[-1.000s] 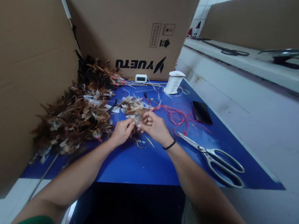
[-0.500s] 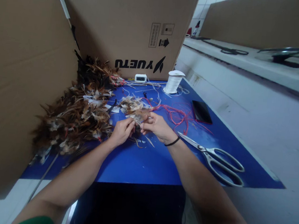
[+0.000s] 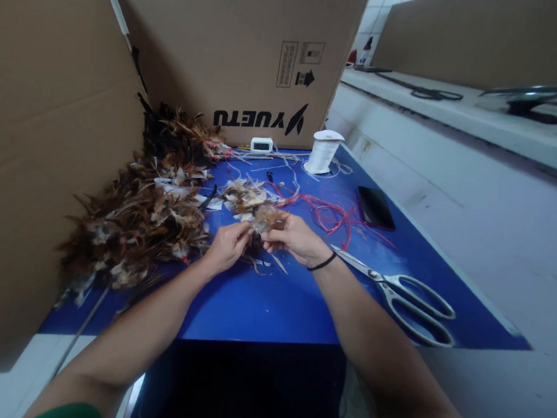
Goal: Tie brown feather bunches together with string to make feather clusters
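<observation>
Over the blue tabletop (image 3: 256,314) my two hands meet at a small tuft of brown and grey feathers (image 3: 266,218). My right hand (image 3: 295,238), with a black band at the wrist, pinches the tuft between thumb and fingers. My left hand (image 3: 228,245) has its thumb and fingertips pressed together at the tuft's left side; exactly what they grip is too small to make out. Just beyond the hands lies a pile of pale feathers (image 3: 242,195). Pink plastic twine (image 3: 331,214) trails to the right of it.
Bundled brown feathers (image 3: 151,221) heap along the left beside a cardboard panel (image 3: 25,140). Large scissors (image 3: 390,285) lie right of my right arm, below a dark phone (image 3: 376,208). A white spool (image 3: 324,152) and small digital display (image 3: 261,145) stand at the back.
The feather tuft between my hands has turned and now stands more upright, fanned out. My right fingers have shifted slightly; my left hand has hardly moved.
</observation>
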Tool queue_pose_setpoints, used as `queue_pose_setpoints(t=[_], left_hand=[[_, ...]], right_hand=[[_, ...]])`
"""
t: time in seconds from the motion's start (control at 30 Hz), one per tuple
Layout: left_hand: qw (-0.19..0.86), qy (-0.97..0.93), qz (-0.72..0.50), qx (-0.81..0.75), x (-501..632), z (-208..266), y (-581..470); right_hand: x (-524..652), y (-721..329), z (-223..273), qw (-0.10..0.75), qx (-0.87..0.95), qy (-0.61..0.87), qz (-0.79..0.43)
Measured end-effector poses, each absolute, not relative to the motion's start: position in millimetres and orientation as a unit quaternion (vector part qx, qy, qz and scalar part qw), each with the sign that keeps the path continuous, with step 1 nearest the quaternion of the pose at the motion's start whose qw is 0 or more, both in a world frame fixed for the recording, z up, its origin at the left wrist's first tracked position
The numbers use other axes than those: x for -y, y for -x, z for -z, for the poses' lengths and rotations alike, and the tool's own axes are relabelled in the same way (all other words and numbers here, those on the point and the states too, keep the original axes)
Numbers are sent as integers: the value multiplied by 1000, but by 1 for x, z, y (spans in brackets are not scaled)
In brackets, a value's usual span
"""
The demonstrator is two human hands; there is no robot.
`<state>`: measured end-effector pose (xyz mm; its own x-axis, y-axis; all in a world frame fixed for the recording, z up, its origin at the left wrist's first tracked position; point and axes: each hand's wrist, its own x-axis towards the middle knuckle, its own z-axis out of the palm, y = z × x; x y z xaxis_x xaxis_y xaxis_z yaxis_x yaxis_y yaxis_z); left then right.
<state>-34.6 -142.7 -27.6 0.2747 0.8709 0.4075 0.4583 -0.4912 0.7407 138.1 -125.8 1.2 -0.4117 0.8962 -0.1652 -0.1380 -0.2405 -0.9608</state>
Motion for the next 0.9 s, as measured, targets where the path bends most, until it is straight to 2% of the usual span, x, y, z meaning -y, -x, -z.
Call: queue_pose_setpoints(t=[0.37,0.77,0.9], left_hand=[[202,-795,-387,-422,141,32,36],[102,-852,-343,-382,137,37,40],[70,-870,-340,-351,136,38,40]], right_hand=[[126,-140,-3,339,506,395,-688],[124,-143,0,375,503,388,-675],[123,-142,0,364,514,409,-661]])
